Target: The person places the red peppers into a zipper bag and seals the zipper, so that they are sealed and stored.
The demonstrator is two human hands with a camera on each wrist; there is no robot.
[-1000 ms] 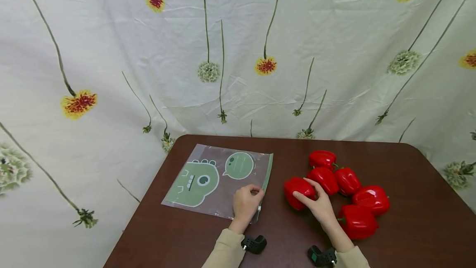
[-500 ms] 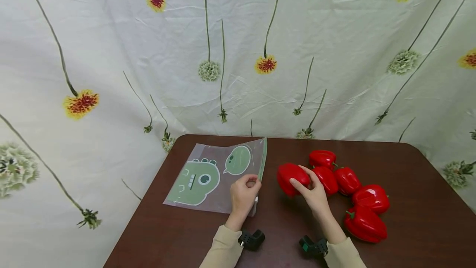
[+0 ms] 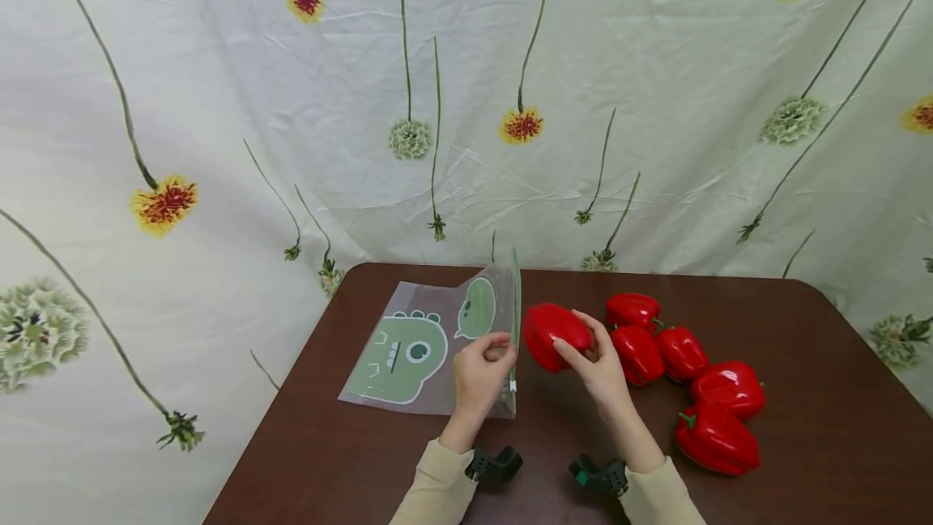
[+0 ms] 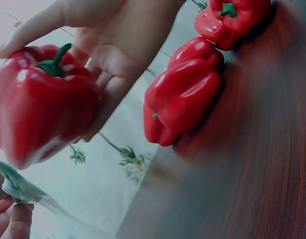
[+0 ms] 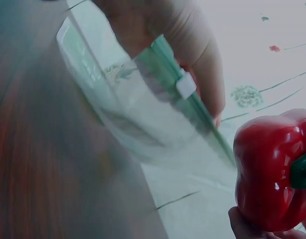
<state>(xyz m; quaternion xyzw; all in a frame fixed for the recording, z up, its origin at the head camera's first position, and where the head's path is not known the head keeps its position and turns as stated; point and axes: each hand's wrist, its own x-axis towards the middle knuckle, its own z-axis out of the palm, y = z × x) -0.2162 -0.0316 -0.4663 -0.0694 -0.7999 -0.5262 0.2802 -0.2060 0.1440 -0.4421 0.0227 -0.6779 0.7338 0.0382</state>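
In the head view my left hand [image 3: 479, 375] pinches the green-edged mouth of a clear zip bag [image 3: 408, 355] printed with a green cartoon monster. The mouth edge is lifted and stands upright, while the bag's far end lies on the table. A white slider [image 5: 185, 85] shows on the zip strip in the right wrist view. My right hand [image 3: 601, 363] grips a red bell pepper [image 3: 551, 336] from its right side, fingers over the top and thumb in front. The pepper is held just right of the bag's mouth. Its green stem [image 4: 55, 62] shows in the left wrist view.
Several more red bell peppers [image 3: 717, 437] lie in a loose cluster on the right of the dark brown table [image 3: 809, 428]. Behind the table hangs a white cloth [image 3: 328, 104] with printed flowers. Black straps [image 3: 598, 476] sit at both wrists.
The right hand has carried the pepper up and left toward the bag. My left hand has raised the bag's mouth from flat to upright. One pepper in the cluster has rolled slightly.
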